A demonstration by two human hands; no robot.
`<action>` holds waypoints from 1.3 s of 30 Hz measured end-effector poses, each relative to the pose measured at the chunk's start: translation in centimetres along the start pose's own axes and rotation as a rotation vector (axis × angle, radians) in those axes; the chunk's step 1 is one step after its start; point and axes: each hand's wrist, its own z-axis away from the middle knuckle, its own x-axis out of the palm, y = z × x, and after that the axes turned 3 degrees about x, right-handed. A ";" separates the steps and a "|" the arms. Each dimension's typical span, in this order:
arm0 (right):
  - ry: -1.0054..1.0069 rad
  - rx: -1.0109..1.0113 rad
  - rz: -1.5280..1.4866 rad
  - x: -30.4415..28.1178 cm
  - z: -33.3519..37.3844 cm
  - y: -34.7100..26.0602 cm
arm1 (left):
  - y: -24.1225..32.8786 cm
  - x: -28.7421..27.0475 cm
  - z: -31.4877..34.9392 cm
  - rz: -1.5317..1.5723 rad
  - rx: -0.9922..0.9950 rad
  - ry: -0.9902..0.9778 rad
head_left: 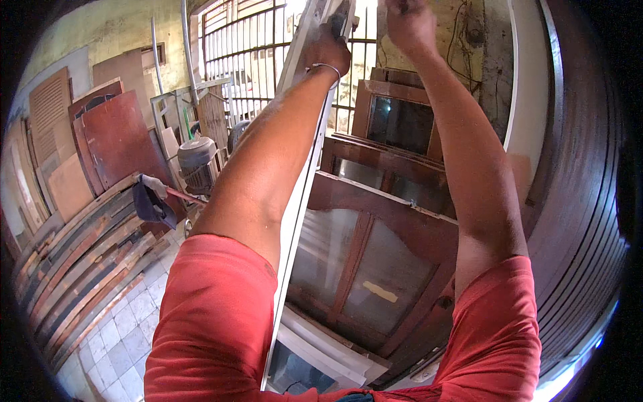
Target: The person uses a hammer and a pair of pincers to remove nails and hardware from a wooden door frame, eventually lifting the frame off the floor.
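Note:
Both my arms, in red sleeves, reach up to the top of the view. My left hand [327,55] is closed at the upper part of a long white frame piece [292,236], which stands steeply beside my forearm. Something dark shows at its fingers; I cannot make out what it is. To the right and apart from it, my right hand [410,32] is raised with its fingers curled. A small dark thing shows at those fingers, partly cut off by the upper edge, too little to name.
Brown wooden doors with glass panes [392,275] lean behind the white piece. Stacked timber strips [87,268] and wooden panels [124,144] lie at left, near a grey motor [197,161] and a dark cap [153,201]. A barred window [254,40] is behind; dark slats [576,167] rise at right.

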 end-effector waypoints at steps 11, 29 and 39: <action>0.023 0.090 -0.163 -0.7 -0.7 -1.5 | 0.1 -0.4 0.5 -0.052 -0.060 -0.119; -0.072 0.015 -0.301 0.3 -0.1 0.6 | 0.8 -1.9 1.0 -0.151 -0.019 -0.099; -0.192 0.203 -0.077 1.2 0.7 0.5 | 0.8 -2.6 0.7 -0.139 -0.043 -0.091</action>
